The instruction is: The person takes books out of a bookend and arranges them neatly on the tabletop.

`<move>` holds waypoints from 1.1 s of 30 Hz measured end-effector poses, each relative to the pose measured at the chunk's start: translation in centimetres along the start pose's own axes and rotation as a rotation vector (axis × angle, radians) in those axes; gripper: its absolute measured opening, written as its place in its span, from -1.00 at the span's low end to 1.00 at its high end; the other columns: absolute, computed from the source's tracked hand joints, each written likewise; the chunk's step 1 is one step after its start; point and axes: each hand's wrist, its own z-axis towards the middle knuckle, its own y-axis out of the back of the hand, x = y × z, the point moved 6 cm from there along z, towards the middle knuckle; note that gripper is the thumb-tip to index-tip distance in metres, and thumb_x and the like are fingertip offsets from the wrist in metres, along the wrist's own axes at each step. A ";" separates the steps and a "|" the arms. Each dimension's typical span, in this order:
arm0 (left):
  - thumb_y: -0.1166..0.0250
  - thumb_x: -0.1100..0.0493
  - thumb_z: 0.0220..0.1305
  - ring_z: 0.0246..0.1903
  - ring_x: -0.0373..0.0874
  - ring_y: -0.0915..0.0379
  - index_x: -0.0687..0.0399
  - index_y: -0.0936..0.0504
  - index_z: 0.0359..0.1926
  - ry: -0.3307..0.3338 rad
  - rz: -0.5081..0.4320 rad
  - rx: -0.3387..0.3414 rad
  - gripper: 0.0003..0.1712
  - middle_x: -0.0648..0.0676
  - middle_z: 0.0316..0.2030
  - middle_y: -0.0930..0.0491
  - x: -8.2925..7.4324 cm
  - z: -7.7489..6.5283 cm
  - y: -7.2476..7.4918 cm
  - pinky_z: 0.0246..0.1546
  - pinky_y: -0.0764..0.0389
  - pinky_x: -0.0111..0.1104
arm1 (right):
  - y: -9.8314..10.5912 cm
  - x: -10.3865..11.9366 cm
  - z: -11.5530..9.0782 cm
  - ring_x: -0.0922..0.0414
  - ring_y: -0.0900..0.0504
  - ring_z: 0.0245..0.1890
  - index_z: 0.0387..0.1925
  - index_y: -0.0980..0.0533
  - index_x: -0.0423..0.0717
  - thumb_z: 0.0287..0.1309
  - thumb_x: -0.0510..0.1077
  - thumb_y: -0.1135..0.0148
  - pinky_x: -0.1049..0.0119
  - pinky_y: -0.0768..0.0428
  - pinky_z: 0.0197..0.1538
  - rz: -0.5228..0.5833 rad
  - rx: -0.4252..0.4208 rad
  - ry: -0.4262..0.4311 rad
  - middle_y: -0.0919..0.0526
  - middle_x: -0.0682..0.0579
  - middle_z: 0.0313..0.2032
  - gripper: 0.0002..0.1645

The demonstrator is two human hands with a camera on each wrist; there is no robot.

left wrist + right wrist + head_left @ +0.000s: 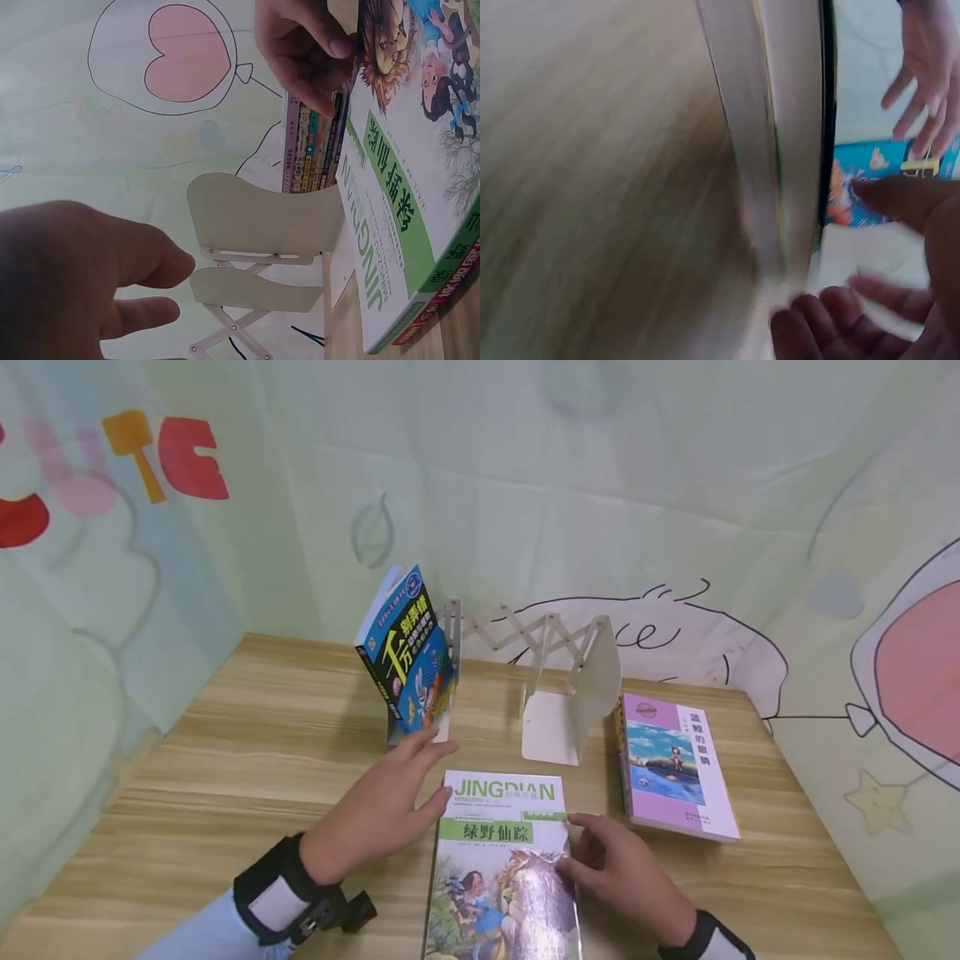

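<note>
A white-and-green paperback book point(498, 860) with a girl and a lion on its cover lies at the front middle of the table, on top of a red-spined book point(420, 321). My right hand point(626, 872) is at the pile's right edge, thumb and fingers apart, loosely bent. My left hand point(382, 802) is raised by the pile's upper left corner, its fingers spread and holding nothing. Beyond that hand, a blue-and-black book point(408, 652) stands tilted against the left end of a white expandable book rack point(551, 727).
Right of the rack lies a stack of books with a pink-edged cover point(675, 768) on top. The wooden table point(247, 760) meets a printed cloth backdrop point(525, 510) at the back and sides.
</note>
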 end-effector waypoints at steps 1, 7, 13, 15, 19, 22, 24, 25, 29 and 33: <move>-0.25 0.04 0.38 0.32 0.27 -0.35 0.02 -0.39 0.42 -0.001 -0.001 0.003 -0.38 0.30 0.47 -0.19 0.0 0.0 -0.1 0.24 -0.48 0.10 | 0.0 0.7 -0.4 0.37 -0.54 -0.21 0.24 -0.51 -0.02 0.04 0.22 -0.49 0.36 -0.65 -0.15 -0.072 -0.005 0.071 -0.58 0.25 -0.15 -0.22; -0.25 0.02 0.38 0.31 0.25 -0.37 0.01 -0.40 0.40 -0.004 0.010 0.002 -0.38 0.27 0.47 -0.20 -0.1 0.0 -0.2 0.23 -0.50 0.08 | -2.4 5.1 -2.6 0.09 -0.35 0.30 0.46 -0.26 0.26 0.05 0.51 -0.27 0.08 -0.57 0.20 -0.273 0.180 0.543 -0.31 0.08 0.37 0.00; -0.25 -0.01 0.37 0.33 0.23 -0.35 0.00 -0.40 0.41 0.000 0.028 0.017 -0.38 0.25 0.48 -0.20 -0.2 0.1 -0.4 0.24 -0.50 0.07 | -4.3 5.4 -3.1 -0.03 -0.31 0.40 0.47 -0.23 0.37 0.21 0.55 -0.02 -0.03 -0.50 0.28 -0.409 0.266 0.624 -0.31 0.11 0.42 -0.13; -0.24 -0.02 0.38 0.33 0.23 -0.34 0.00 -0.40 0.41 0.003 0.032 0.019 -0.38 0.25 0.48 -0.20 -0.2 0.1 -0.4 0.24 -0.49 0.07 | -4.5 5.2 -3.1 -0.02 -0.32 0.40 0.44 -0.27 0.38 0.21 0.56 0.00 -0.03 -0.51 0.27 -0.431 0.249 0.632 -0.34 0.13 0.41 -0.15; -0.25 -0.03 0.37 0.33 0.23 -0.34 0.00 -0.42 0.40 0.008 0.031 0.019 -0.37 0.25 0.48 -0.20 -0.1 0.1 -0.4 0.24 -0.49 0.08 | -4.5 5.0 -2.9 -0.01 -0.33 0.41 0.41 -0.31 0.41 0.21 0.57 0.02 -0.02 -0.53 0.25 -0.450 0.243 0.631 -0.35 0.15 0.41 -0.19; -0.25 -0.04 0.37 0.34 0.22 -0.34 0.00 -0.42 0.40 0.013 0.028 0.028 -0.37 0.24 0.48 -0.20 -0.1 0.2 -0.6 0.25 -0.49 0.07 | -4.5 5.1 -2.9 0.00 -0.33 0.41 0.39 -0.33 0.40 0.22 0.57 0.04 -0.02 -0.53 0.26 -0.464 0.244 0.631 -0.36 0.15 0.40 -0.20; -0.24 -0.06 0.37 0.35 0.22 -0.33 0.00 -0.42 0.40 0.021 0.027 0.037 -0.37 0.24 0.48 -0.20 -0.1 0.2 -0.7 0.25 -0.48 0.07 | -4.6 5.2 -2.9 -0.01 -0.34 0.40 0.39 -0.34 0.38 0.22 0.57 0.04 -0.01 -0.53 0.26 -0.471 0.241 0.633 -0.37 0.15 0.39 -0.20; -0.24 -0.06 0.37 0.35 0.22 -0.32 0.00 -0.42 0.40 0.023 0.028 0.040 -0.37 0.25 0.48 -0.20 0.0 0.2 -0.7 0.26 -0.47 0.07 | -4.6 5.2 -2.9 -0.01 -0.34 0.40 0.39 -0.35 0.38 0.23 0.57 0.05 -0.02 -0.53 0.26 -0.472 0.242 0.631 -0.37 0.15 0.39 -0.20; -0.23 -0.06 0.38 0.36 0.23 -0.31 0.01 -0.42 0.40 0.023 0.031 0.045 -0.37 0.26 0.48 -0.20 -0.1 0.2 -0.7 0.26 -0.47 0.09 | -4.8 5.2 -2.8 -0.03 -0.34 0.40 0.39 -0.35 0.37 0.22 0.58 0.06 -0.04 -0.53 0.26 -0.475 0.244 0.622 -0.37 0.14 0.39 -0.19; -0.23 -0.06 0.37 0.35 0.24 -0.32 0.02 -0.43 0.39 0.012 0.035 0.044 -0.37 0.26 0.47 -0.21 -0.2 0.2 -0.7 0.26 -0.47 0.09 | -4.9 5.1 -2.7 -0.03 -0.33 0.41 0.40 -0.33 0.35 0.18 0.61 0.05 -0.03 -0.52 0.28 -0.478 0.237 0.619 -0.36 0.14 0.39 -0.13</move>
